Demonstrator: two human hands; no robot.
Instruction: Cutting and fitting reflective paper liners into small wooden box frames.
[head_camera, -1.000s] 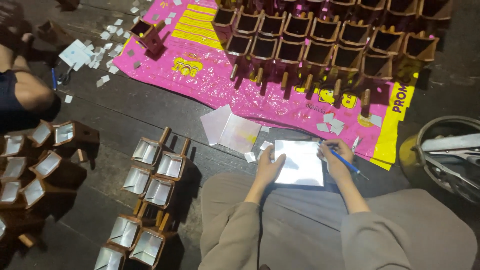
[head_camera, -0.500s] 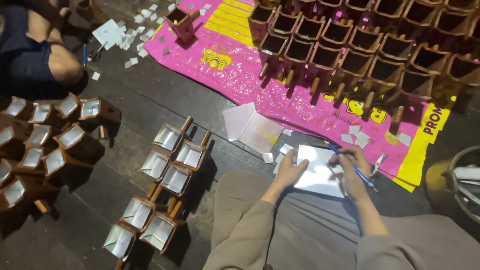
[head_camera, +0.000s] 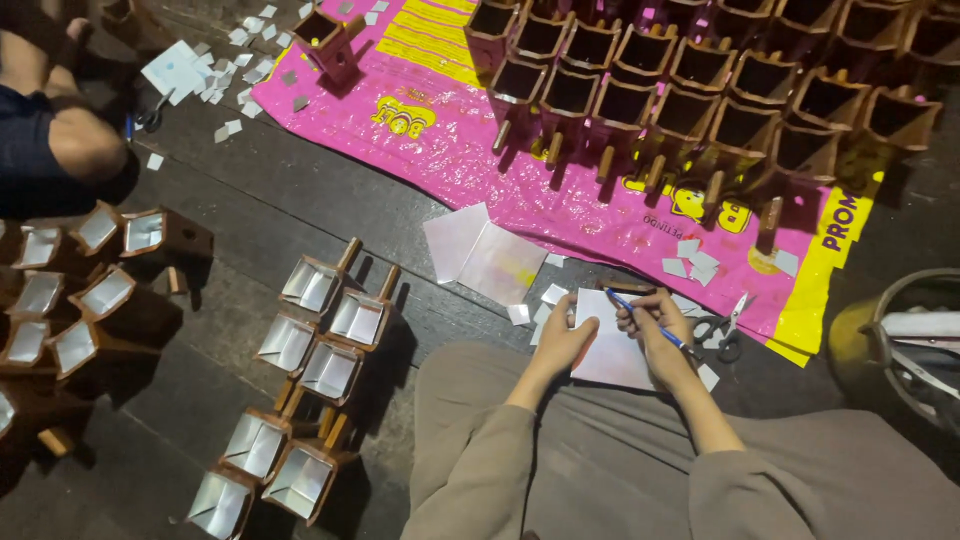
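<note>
- The dark plank floor (head_camera: 300, 210) carries everything here; places below are given relative to the white sheet under the hands.
- A pink and yellow plastic banner (head_camera: 560, 190) lies spread on the floor beyond the sheet, its near edge reaching just past the sheet's far side.
- Rows of brown wooden boxes with peg legs (head_camera: 700, 90) stand open-topped on the banner, well beyond the sheet.
- A double line of the same boxes with pale paper lining (head_camera: 310, 370) lies on the floor to the left of the sheet, and another cluster of them (head_camera: 70, 300) lies farther left.
- Another person's bare leg (head_camera: 70, 140) sits far to the upper left of the sheet, with paper scraps (head_camera: 230, 60) scattered near it.
- A round bucket (head_camera: 900, 340) stands to the right of the sheet, at the edge of view.
- Two loose pale sheets (head_camera: 485, 255) lie on the floor just beyond and left of the white sheet.
- The white sheet (head_camera: 615, 345) rests on the person's lap, against the beige trousers (head_camera: 600, 470).
- The left hand (head_camera: 562, 338) lies flat, fingers spread apart, pressing on the sheet's left edge.
- The right hand (head_camera: 655, 335) is closed around a blue pen (head_camera: 650, 322), whose tip touches the sheet near its far edge.
- A pair of scissors (head_camera: 722, 330) lies just right of the sheet, on the banner's edge.
- Small cut paper squares (head_camera: 695, 262) lie just beyond the sheet.
</note>
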